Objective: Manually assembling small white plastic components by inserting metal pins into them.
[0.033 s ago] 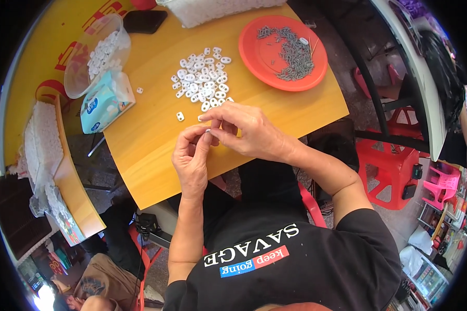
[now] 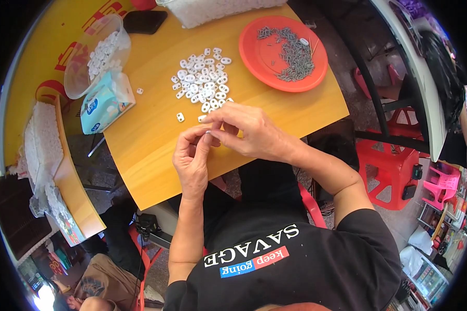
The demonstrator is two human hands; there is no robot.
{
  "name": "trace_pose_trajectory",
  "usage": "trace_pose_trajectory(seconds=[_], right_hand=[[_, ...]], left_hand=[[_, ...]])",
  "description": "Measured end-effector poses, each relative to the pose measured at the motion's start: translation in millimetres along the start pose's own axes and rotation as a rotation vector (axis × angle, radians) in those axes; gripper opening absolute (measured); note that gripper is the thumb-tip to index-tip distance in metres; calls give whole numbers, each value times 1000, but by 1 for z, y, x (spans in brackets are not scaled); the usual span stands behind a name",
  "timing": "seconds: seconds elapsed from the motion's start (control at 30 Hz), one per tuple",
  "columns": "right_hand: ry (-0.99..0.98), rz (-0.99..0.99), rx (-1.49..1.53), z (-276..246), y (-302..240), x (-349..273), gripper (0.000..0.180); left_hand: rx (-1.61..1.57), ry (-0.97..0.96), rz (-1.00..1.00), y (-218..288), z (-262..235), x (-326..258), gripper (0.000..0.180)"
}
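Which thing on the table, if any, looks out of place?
One white piece on the red plate looks odd, since that plate holds mostly small grey pieces. Another, smaller white piece lies alone near the tissue pack, apart from the white pile.

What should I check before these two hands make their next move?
1. Hands together: ok; the left hand and right hand meet at the fingertips, over the table.
2. Grip on the small white item: cannot tell; fingers mostly hide it.
3. Loose white pieces nearby: ok; heaped just beyond the hands.
4. Heap tidy: not ok; a stray piece lies apart, to its left.
5. Grey pins contained: ok; on the red plate.
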State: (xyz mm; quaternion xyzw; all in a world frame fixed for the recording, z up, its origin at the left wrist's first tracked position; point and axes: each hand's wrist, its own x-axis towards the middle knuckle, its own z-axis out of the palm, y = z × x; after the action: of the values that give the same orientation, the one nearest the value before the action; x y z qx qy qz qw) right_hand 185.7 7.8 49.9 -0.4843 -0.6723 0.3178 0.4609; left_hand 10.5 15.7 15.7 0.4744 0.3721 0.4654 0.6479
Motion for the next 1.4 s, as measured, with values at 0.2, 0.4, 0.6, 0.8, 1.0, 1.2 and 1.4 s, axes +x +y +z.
trace_pose_trajectory(seconds=[0.2,0.4,0.6,0.8,1.0,1.2,1.4], right_hand=[[-19,150,856,-57,17,12,38],[205,381,1725,-32,6,36,40],[48,354,1847,-7,22,54,46],[245,458,1674,13,-14,64,51],[57,311,1650,12,13,61,53],[79,513,1378,19,-5,59,51],[-55,557,622,21,-33,49,26]], left_hand=[[-35,-83,-31,-2,-1,0,12],[-34,-82,-63,-2,3,0,15],[20,-100,-12,-6,3,1,14],[-40,-113,-7,-6,-3,-2,14],[-112,-102,-22,-4,-5,1,14],[-110,-80,-11,-5,-6,-1,13],[-141,-110,15,-10,-5,0,11]])
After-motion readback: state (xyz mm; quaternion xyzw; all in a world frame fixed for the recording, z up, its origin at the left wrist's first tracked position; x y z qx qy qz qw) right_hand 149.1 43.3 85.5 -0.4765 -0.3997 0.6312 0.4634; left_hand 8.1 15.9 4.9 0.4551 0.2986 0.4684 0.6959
